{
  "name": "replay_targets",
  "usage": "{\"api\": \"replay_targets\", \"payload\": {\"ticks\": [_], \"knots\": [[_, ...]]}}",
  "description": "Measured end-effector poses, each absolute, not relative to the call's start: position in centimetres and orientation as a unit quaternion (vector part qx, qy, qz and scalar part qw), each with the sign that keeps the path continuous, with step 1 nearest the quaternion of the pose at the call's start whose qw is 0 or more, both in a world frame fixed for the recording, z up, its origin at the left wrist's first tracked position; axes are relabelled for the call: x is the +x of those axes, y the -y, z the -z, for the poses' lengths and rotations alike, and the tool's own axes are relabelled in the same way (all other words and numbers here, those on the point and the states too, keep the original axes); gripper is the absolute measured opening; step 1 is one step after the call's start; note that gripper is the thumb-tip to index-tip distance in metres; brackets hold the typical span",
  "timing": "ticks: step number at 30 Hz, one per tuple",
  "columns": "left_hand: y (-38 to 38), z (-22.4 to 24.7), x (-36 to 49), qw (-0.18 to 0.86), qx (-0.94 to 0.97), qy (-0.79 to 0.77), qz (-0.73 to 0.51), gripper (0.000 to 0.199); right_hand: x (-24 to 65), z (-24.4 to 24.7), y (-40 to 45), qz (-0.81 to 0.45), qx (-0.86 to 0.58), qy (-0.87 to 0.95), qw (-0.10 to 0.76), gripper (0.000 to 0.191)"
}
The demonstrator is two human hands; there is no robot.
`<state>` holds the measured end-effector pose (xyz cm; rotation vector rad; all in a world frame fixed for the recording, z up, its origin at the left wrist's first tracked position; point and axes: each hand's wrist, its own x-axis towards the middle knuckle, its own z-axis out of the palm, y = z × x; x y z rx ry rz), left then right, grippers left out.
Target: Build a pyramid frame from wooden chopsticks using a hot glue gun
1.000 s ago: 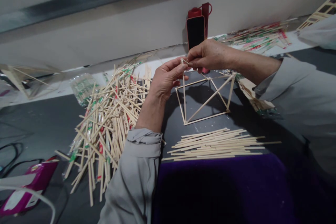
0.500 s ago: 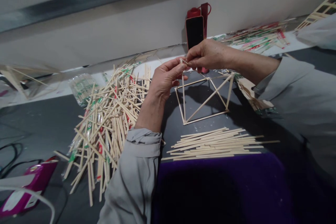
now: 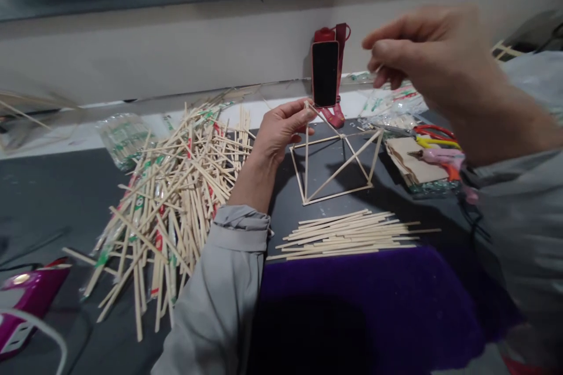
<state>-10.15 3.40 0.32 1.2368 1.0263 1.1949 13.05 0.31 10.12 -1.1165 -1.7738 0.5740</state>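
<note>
My left hand (image 3: 277,132) pinches the upper corner of a wooden stick frame (image 3: 336,178), where an upright stick and a slanting one meet. The frame stands on the dark table, made of thin sticks joined at their ends, with a diagonal across it. Raised at the upper right is my right hand (image 3: 422,50), away from the frame and somewhat blurred. Its fingers are curled with thumb and forefinger close together; anything between them is too small to make out. Loose sticks (image 3: 347,235) lie in front of the frame.
A big pile of sticks and wrappers (image 3: 176,199) covers the left side. A phone (image 3: 325,73) leans upright behind the frame. At right are a pink glue gun (image 3: 440,157), red-handled pliers (image 3: 433,130) and a brown pad (image 3: 411,161). A purple cloth (image 3: 373,299) lies in front.
My right hand has left the frame's corner and moved up and to the right, uncovering the glue gun and pliers. My left hand keeps its pinch. The view has shifted slightly.
</note>
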Motion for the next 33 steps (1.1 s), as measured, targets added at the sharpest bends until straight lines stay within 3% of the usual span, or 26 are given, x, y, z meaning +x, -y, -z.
{"api": "replay_targets", "payload": {"ticks": [6,15,25,33], "knots": [[-3.5,-0.1,-10.1,0.551,0.53,-0.413,-0.495,0.034,13.6,-8.1,4.0,-0.187,-0.417,0.646,0.612,0.017],[-3.5,-0.3,-9.8,0.553,0.527,-0.408,-0.5,0.034,13.7,-3.5,4.7,-0.187,-0.435,0.541,0.695,0.005],[-3.3,-0.6,-9.9,0.548,0.527,-0.408,-0.505,0.036,15.5,0.0,3.8,-0.192,-0.445,0.587,0.648,0.012],[-3.5,-0.4,-9.8,0.542,0.531,-0.408,-0.507,0.032,15.6,0.6,3.3,-0.117,-0.413,0.681,0.594,0.013]]}}
